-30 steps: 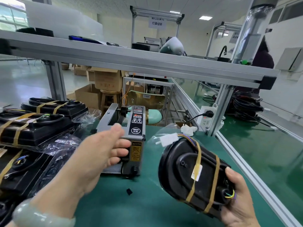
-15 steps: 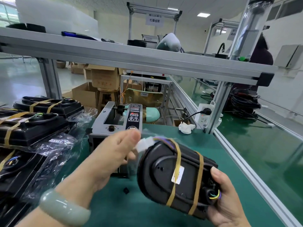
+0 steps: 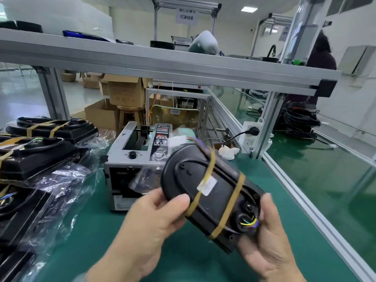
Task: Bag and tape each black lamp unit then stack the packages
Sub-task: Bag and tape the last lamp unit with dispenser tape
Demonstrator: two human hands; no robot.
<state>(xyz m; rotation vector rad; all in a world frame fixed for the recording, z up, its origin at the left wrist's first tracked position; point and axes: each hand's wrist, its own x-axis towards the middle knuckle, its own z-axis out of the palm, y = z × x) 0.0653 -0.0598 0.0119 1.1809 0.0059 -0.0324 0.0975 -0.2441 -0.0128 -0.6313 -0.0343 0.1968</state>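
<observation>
Both hands are closed on one lamp unit [image 3: 211, 192], held up off the counter [image 3: 193, 261]. The left hand [image 3: 154, 218] grips its left edge, thumb laid over the top face and fingers curled beneath. The right hand [image 3: 268, 241] cups the near end where the coloured wires [image 3: 249, 221] come out, fingers wrapped round it. Gripped at both ends and tilted with its back face up, it looks set to be turned or checked.

Over on the left, the bagged packages [image 3: 36, 157] lie piled on the counter, likely kept there so a finished one needs only a short reach. In the middle, the tape machine [image 3: 132, 157] sits just behind the lamp unit with its mouth towards the person, handy for pulling a strip. Clear film [image 3: 142, 178] shows off the unit's left end, so it seems bagged, though I cannot be sure. Two tan tape bands [image 3: 230, 206] cross the unit.
</observation>
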